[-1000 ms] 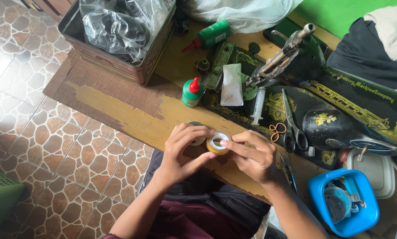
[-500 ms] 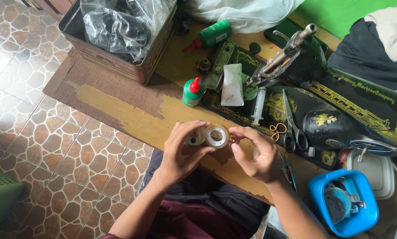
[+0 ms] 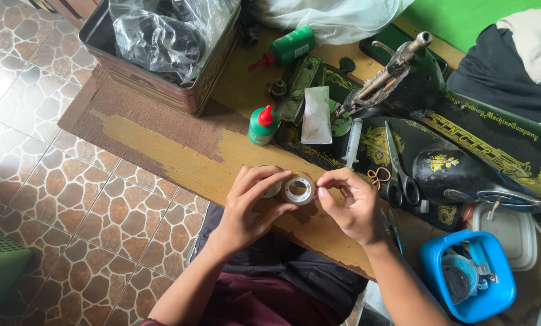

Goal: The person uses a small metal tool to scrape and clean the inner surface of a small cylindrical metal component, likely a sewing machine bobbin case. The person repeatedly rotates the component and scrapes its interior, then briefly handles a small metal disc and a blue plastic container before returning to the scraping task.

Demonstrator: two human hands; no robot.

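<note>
My left hand pinches a small roll of clear tape between thumb and fingers, just above the worn wooden surface. My right hand is curled narrow, its fingertips touching the roll's right edge; whether they pull at a loose tape end I cannot tell. Beyond the roll stand a small green bottle with red cap and a plastic syringe. Scissors lie on the black sewing machine at right. A blue container sits near my right forearm; a metal tin holding plastic bags rests far left.
</note>
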